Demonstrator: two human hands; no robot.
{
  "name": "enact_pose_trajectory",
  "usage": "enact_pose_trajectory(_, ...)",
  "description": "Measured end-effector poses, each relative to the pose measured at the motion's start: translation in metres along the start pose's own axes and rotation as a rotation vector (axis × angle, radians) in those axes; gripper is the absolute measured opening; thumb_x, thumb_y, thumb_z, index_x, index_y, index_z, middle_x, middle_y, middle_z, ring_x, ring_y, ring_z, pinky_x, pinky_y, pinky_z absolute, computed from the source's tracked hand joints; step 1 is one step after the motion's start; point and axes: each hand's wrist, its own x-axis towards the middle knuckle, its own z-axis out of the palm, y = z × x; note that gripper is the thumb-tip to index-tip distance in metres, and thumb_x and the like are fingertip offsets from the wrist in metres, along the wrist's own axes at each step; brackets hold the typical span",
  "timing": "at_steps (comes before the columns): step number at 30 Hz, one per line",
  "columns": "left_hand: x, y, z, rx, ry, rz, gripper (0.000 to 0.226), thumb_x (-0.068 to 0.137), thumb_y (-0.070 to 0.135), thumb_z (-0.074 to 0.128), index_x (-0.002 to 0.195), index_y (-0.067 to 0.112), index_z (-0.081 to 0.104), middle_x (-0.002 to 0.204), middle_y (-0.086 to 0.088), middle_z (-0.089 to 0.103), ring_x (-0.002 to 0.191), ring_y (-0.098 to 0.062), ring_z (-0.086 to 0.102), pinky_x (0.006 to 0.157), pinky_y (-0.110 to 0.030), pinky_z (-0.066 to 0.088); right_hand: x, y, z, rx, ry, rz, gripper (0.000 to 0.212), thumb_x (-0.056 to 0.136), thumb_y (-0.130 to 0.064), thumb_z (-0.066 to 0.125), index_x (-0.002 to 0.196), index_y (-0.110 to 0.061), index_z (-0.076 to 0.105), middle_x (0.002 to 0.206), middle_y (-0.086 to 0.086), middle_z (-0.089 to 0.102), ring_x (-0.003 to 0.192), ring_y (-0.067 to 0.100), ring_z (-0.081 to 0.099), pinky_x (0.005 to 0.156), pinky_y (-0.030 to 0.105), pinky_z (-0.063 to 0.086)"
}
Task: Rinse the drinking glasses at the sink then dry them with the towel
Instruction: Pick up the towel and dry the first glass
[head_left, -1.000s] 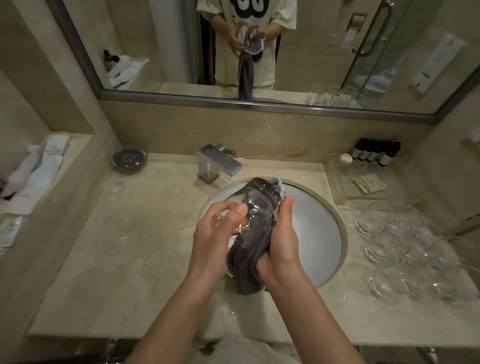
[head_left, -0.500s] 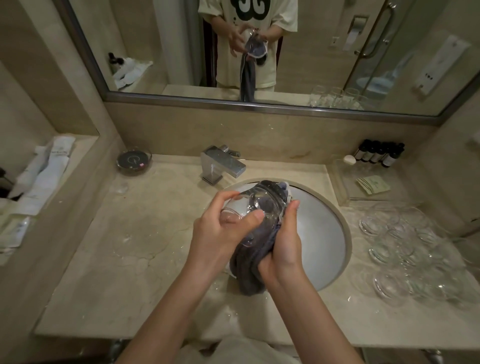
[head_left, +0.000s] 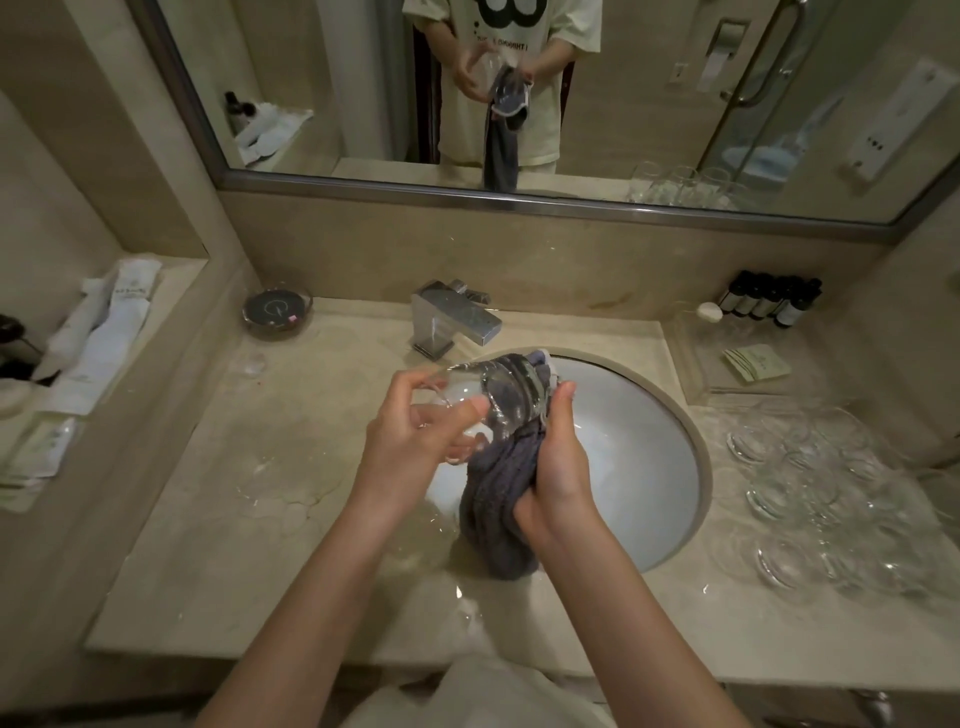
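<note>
Over the white sink basin (head_left: 639, 467) I hold a clear drinking glass (head_left: 467, 400) on its side. My left hand (head_left: 415, 447) grips the glass round its base end, fingers curled over it. My right hand (head_left: 558, 462) grips a dark grey towel (head_left: 498, 499), part of which is stuffed into the glass mouth; the rest hangs down toward the counter edge. Several more clear glasses (head_left: 810, 493) stand on the counter to the right of the basin.
A chrome faucet (head_left: 452, 322) stands behind the basin, no water running. A dark round dish (head_left: 278, 312) sits at back left, small dark bottles (head_left: 769, 304) and a clear tray (head_left: 727, 358) at back right. White packets (head_left: 98, 338) lie on the left ledge. The counter (head_left: 270, 467) is wet.
The glass has turned and shifted left in my left hand, drawing further off the towel. My right hand keeps its grip on the towel. The view has tilted slightly.
</note>
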Motion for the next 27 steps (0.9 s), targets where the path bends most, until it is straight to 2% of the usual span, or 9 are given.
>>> enact_pose_trajectory(2, 0.008, -0.001, -0.013, -0.075, -0.012, -0.077, 0.048, 0.067, 0.035, 0.076, 0.106, 0.015, 0.057, 0.094, -0.018, 0.070, 0.065, -0.023, 0.069, 0.062, -0.028, 0.057, 0.003, 0.005, 0.003, -0.054, 0.018, 0.021, 0.058, 0.094, -0.059, 0.039, 0.115, -0.012, 0.067, 0.100, 0.011, 0.075, 0.090, 0.025, 0.070, 0.084, 0.039, 0.055)
enact_pose_trajectory(4, 0.016, -0.004, -0.030, 0.009, 0.014, -0.065, 0.061, 0.055, 0.042, 0.078, 0.109, 0.021, 0.060, 0.094, -0.011, 0.071, 0.070, -0.020, 0.068, 0.067, -0.029, 0.055, 0.010, 0.013, 0.002, -0.120, 0.055, 0.023, 0.056, 0.092, -0.060, 0.043, 0.125, -0.019, 0.062, 0.113, 0.009, 0.071, 0.100, 0.025, 0.067, 0.080, 0.041, 0.055)
enact_pose_trajectory(7, 0.030, -0.009, -0.054, 0.401, 0.079, 0.043, 0.070, 0.045, 0.051, 0.080, 0.110, 0.040, 0.059, 0.097, 0.005, 0.064, 0.080, -0.016, 0.063, 0.073, -0.030, 0.051, 0.017, 0.021, 0.003, -0.187, 0.058, -0.013, 0.050, 0.095, -0.055, 0.043, 0.130, -0.023, 0.056, 0.119, 0.003, 0.068, 0.101, 0.020, 0.067, 0.076, 0.041, 0.056)
enact_pose_trajectory(10, 0.052, -0.023, -0.074, 0.706, 0.127, 0.074, 0.067, 0.059, 0.040, 0.087, 0.119, 0.037, 0.056, 0.102, 0.002, 0.062, 0.090, -0.022, 0.060, 0.079, -0.031, 0.046, 0.022, 0.027, 0.004, -0.225, 0.012, -0.048, 0.040, 0.098, -0.048, 0.042, 0.131, -0.028, 0.052, 0.109, -0.007, 0.065, 0.091, 0.012, 0.066, 0.086, 0.044, 0.053)
enact_pose_trajectory(13, 0.073, -0.043, -0.095, 0.726, 0.148, 0.001, 0.071, 0.061, 0.039, 0.086, 0.123, 0.032, 0.052, 0.105, 0.001, 0.062, 0.094, -0.022, 0.059, 0.076, -0.029, 0.041, 0.028, 0.036, 0.008, -0.257, 0.014, -0.047, 0.029, 0.099, -0.044, 0.043, 0.125, -0.033, 0.051, 0.108, -0.009, 0.063, 0.090, 0.012, 0.065, 0.083, 0.043, 0.053)
enact_pose_trajectory(16, 0.092, -0.059, -0.111, 0.741, 0.171, -0.067, 0.075, 0.061, 0.036, 0.087, 0.121, 0.023, 0.045, 0.109, 0.002, 0.061, 0.095, -0.019, 0.054, 0.076, -0.029, 0.037, 0.033, 0.046, 0.010, -0.273, 0.012, -0.013, 0.039, 0.099, -0.044, 0.043, 0.135, -0.030, 0.048, 0.123, -0.004, 0.061, 0.094, 0.012, 0.063, 0.083, 0.041, 0.054)
enact_pose_trajectory(20, 0.117, -0.069, -0.131, 0.738, 0.202, -0.099, 0.074, 0.058, 0.035, 0.090, 0.118, 0.021, 0.050, 0.108, -0.001, 0.061, 0.100, -0.021, 0.056, 0.077, -0.028, 0.038, 0.044, 0.057, 0.013, -0.315, -0.012, 0.015, 0.039, 0.098, -0.045, 0.044, 0.134, -0.030, 0.050, 0.121, -0.006, 0.062, 0.100, 0.016, 0.064, 0.090, 0.049, 0.053)
enact_pose_trajectory(23, 0.134, -0.072, -0.144, 0.741, 0.198, -0.121, 0.074, 0.058, 0.033, 0.091, 0.119, 0.022, 0.051, 0.108, -0.002, 0.059, 0.098, -0.021, 0.056, 0.077, -0.028, 0.039, 0.052, 0.061, 0.020, -0.340, -0.024, 0.036, 0.042, 0.098, -0.045, 0.044, 0.137, -0.030, 0.047, 0.127, -0.006, 0.060, 0.107, 0.017, 0.063, 0.093, 0.053, 0.050)
enact_pose_trajectory(27, 0.153, -0.079, -0.155, 0.743, 0.194, -0.130, 0.074, 0.058, 0.026, 0.091, 0.121, 0.019, 0.052, 0.113, -0.008, 0.061, 0.096, -0.021, 0.055, 0.077, -0.027, 0.039, 0.064, 0.065, 0.027, -0.345, -0.032, 0.052, 0.037, 0.099, -0.044, 0.044, 0.133, -0.029, 0.051, 0.112, -0.010, 0.065, 0.096, 0.015, 0.065, 0.091, 0.052, 0.050)
